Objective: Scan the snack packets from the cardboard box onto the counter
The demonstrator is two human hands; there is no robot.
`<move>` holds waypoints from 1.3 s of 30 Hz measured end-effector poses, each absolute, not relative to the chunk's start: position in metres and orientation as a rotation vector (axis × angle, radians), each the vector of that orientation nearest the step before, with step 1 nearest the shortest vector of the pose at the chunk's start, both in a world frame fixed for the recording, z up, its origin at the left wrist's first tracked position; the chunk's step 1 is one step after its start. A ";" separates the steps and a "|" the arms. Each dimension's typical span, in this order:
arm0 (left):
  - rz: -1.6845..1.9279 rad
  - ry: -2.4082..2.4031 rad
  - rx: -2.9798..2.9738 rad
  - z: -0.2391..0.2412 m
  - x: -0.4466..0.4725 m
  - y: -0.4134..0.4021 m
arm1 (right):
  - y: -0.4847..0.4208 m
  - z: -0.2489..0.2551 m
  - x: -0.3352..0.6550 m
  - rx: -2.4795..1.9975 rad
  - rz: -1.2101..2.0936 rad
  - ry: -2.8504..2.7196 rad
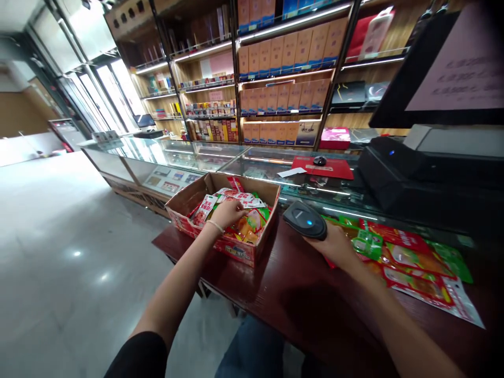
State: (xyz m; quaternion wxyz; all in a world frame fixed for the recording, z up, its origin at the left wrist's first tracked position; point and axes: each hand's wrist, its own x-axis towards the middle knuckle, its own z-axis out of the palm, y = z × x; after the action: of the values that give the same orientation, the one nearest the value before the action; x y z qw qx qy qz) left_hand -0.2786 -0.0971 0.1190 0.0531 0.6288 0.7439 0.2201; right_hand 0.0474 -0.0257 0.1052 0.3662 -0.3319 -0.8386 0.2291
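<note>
A black barcode scanner [305, 219] with a lit blue dot is gripped in my right hand [334, 244], above the table and right of the cardboard box. My left hand [228, 214] reaches over the near side of the open cardboard box [185, 224]. Its fingers are curled down among the snack packets [252, 220] inside; what is between them, if anything, is hidden. The packets are red, green, orange and white, lying loosely over each other. More flat snack packets [417, 257] are spread in a pile beyond and right of my right hand, partly covered by that arm.
The box stands on a dark red wooden table [271, 283]. Behind it runs a glass display counter [252, 163] with a red mat [334, 168] and a computer mouse [319, 160]. A black register with a screen [429, 168] stands at the right. Stocked shelves [287, 100] line the back wall.
</note>
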 end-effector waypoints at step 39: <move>1.460 0.819 0.450 0.031 -0.055 -0.015 | -0.010 0.053 0.186 -1.315 0.446 -1.729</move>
State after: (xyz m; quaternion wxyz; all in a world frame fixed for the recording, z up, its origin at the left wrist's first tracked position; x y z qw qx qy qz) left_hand -0.0546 -0.0152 0.0311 0.6474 0.1980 0.3600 0.6419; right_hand 0.1862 -0.0103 0.0529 0.4458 -0.5308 -0.6978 0.1802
